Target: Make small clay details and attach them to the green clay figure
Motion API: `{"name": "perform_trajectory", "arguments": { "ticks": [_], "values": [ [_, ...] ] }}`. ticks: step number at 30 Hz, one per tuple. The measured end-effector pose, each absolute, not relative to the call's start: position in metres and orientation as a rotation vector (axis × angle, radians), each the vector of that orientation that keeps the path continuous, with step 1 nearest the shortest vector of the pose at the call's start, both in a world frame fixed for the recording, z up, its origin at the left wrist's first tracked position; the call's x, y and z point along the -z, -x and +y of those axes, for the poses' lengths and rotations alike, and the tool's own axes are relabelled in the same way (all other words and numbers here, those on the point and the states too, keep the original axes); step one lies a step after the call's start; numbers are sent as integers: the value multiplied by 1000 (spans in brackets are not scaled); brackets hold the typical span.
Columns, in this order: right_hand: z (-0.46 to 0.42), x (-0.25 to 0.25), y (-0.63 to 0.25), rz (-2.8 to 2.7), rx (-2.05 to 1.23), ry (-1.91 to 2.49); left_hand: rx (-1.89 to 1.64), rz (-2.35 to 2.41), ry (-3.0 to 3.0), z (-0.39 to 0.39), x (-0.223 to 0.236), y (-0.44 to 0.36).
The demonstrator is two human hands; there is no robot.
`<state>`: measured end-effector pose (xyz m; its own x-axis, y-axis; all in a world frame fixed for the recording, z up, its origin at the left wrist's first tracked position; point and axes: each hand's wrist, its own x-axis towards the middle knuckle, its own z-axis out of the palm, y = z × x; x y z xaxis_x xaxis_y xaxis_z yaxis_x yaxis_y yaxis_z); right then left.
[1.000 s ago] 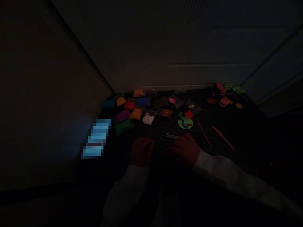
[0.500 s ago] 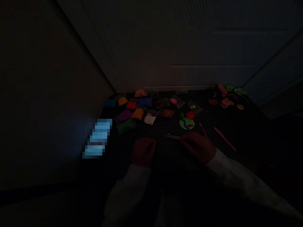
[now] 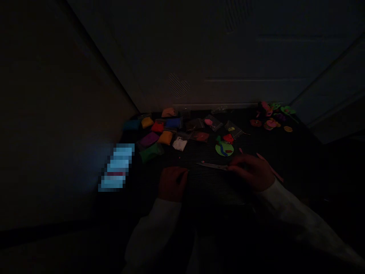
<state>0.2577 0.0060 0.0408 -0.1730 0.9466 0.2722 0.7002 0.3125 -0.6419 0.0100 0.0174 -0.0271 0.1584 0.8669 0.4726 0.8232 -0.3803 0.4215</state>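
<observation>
Scissors (image 3: 209, 165) lie on the dark table (image 3: 203, 186), blades pointing left, just nearer the person than the green disc (image 3: 226, 145). The right hand (image 3: 252, 171) meets their handle end, its grip unclear; the left hand (image 3: 173, 183) is curled beside the tips, its contents hidden.

metal blade (image 3: 212, 165) part-hidden by right hand (image 3: 253, 173), left hand (image 3: 172, 183) with palm hidden, glowing screen (image 3: 118, 164) blurred into blocks, striped shape (image 3: 238, 14) cut off above

No readable text, screen (image 3: 117, 166) pixelated beyond reading
</observation>
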Motion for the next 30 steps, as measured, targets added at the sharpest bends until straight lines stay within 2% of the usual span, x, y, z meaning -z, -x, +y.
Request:
{"name": "perform_trajectory", "arguments": {
  "ticks": [7, 15, 23, 30],
  "values": [
    [6, -43, -258, -1973, -428, 1397, -999, 1706, -2351, 17, 25, -10],
    [2, -45, -261, -1857, -603, 1386, -980, 1714, -2324, 16, 26, -9],
    [-1, -49, -260, -1798, -490, 1425, -972, 1716, -2319, 17, 25, -9],
    [-1, -49, -259, -1846, -523, 1381, -982, 1687, -2318, 17, 26, -9]
  ]
}}
